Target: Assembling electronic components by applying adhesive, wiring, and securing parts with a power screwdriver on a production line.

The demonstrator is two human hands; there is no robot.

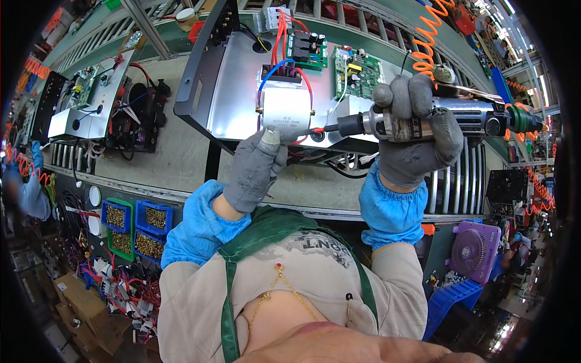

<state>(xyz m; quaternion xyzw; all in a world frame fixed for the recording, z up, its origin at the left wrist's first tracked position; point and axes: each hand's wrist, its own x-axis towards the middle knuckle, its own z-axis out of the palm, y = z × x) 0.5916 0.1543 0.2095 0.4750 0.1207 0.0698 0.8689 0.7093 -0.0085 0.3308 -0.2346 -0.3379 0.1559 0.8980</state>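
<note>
My right hand [414, 136], in a grey glove, grips a silver air screwdriver [481, 115] lying level, its bit toward the left. Also grey-gloved, my left hand [254, 166] is closed, with its fingertips against the red-banded tip of the bit; what they pinch there is hidden. Just beyond them a white cylindrical component [286, 107] with red and blue wires is fixed in a bright metal chassis [233, 75] with a dark front panel [203, 78]. Behind it are two green circuit boards, a smaller one [307, 49] and a larger one [360, 75].
Left of the chassis, a second open unit [91, 97] sits on the roller line. Blue bins [154, 216] of brass-coloured fasteners lie at the lower left. An orange coiled hose [425, 45] hangs at the upper right. A purple fan [474, 251] and a blue crate [451, 305] are at the lower right.
</note>
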